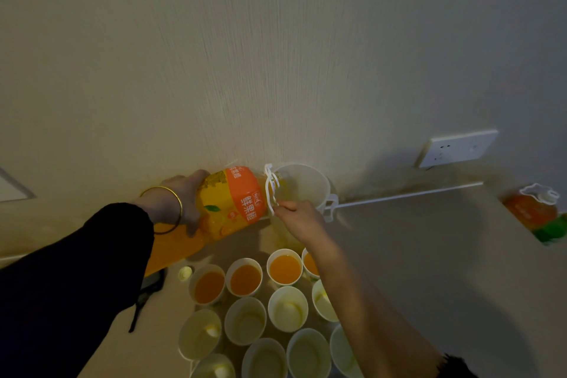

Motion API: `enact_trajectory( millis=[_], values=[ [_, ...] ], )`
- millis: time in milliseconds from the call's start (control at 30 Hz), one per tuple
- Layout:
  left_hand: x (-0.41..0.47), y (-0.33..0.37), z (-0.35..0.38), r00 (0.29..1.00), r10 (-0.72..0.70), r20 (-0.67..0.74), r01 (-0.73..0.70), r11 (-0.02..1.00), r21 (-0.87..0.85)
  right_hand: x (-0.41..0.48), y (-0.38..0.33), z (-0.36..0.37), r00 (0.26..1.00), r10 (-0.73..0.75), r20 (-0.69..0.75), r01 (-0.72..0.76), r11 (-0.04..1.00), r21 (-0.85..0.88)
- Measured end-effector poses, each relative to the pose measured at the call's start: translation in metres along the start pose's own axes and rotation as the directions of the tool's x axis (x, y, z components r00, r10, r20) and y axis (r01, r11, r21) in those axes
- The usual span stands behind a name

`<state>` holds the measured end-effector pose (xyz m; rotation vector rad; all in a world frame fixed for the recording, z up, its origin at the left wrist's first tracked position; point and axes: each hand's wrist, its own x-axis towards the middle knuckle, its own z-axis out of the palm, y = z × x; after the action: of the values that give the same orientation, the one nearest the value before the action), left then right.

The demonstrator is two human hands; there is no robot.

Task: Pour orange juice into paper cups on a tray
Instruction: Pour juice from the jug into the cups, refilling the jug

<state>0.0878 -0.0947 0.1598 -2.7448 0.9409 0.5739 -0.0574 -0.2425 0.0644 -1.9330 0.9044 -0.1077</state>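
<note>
A large orange juice bottle (236, 199) with an orange label lies tilted on its side, its neck pointing into a white plastic jug (310, 181) by the wall. My left hand (184, 193), with a gold bangle on the wrist, grips the bottle's lower body. My right hand (297, 218) pinches the white carry handle (270, 190) at the bottle's neck. Below them stand several paper cups: the far row (245, 279) holds orange juice, the nearer ones (287, 308) look empty. The cups hide the tray.
A yellow bottle cap (185, 272) lies left of the cups, next to a dark strapped object (152, 284). A second juice bottle (534, 209) stands at the far right. A wall socket (457, 147) sits above the counter's back edge.
</note>
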Motion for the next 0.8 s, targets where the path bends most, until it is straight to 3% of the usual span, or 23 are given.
enact_trajectory(
  millis=[800],
  values=[
    [0.0013,0.0003,-0.0005,1.0,-0.001,-0.003,0.001,1.0,0.007,0.0002,-0.0016,0.0004,1.0,-0.012,-0.004,0.012,1.0,0.004]
  ],
)
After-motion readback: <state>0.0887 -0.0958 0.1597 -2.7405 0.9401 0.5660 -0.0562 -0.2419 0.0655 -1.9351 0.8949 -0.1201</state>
